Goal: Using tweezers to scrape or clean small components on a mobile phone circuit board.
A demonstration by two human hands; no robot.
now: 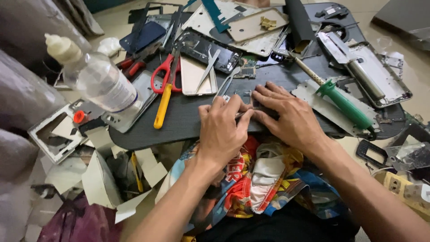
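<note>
Both hands rest on the near edge of a dark board [188,117] laid over my lap. My left hand [221,130] is closed, pinching a thin metal tool whose tip shows between the two hands. My right hand [289,117] lies flat with its fingers spread, pressing down a small dark part [259,104] that is mostly hidden under the fingers. Metal tweezers [227,83] lie just beyond my left hand. A green-handled soldering iron [345,104] lies to the right of my right hand.
Red-handled scissors [165,75], a yellow-handled tool [162,107], a gold phone back [197,76] and a dark phone frame [207,48] lie on the board. A clear plastic bottle [96,76] stands at the left. Phone shells and torn cardboard litter the floor.
</note>
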